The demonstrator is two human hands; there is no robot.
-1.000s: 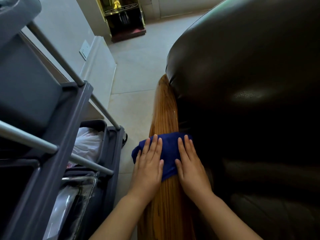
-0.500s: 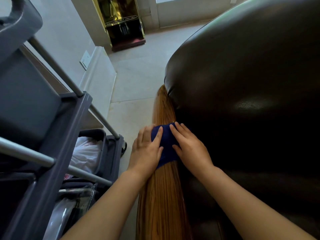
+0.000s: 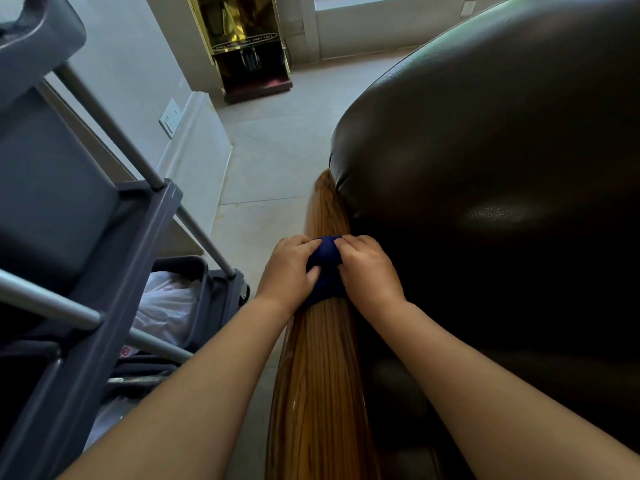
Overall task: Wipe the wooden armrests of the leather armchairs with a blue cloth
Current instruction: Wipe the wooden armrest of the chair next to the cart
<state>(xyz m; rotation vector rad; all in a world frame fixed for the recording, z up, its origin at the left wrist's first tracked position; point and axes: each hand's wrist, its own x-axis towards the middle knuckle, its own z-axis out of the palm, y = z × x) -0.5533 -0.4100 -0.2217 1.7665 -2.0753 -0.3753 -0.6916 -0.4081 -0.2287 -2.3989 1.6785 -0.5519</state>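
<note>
Gripping a bunched blue cloth (image 3: 323,268), both hands sit on top of the wooden armrest (image 3: 322,393). Cloth lies between the two hands, pressed onto the rail about midway along its visible length, mostly covered by fingers, only a dark blue wad showing. Left hand (image 3: 289,271) on the cloth's left side, fingers curled over it, thumb laid across the front of the wad. Right hand (image 3: 369,271) on the cloth's right side, fingers curled in and pinching the top edge, knuckles up. Fingertips of both hands nearly meet over the cloth.

Armrest long axis runs from the bottom of view away from the person, tapering to a point near the floor tiles (image 3: 277,161); glossy striped grain runs lengthwise. Dark leather armchair (image 3: 502,168) bulges right beside the rail, touching its right edge. Grey cleaning cart (image 3: 114,258) stands left of the rail, white plastic bag (image 3: 166,306) in its lower bin.
</note>
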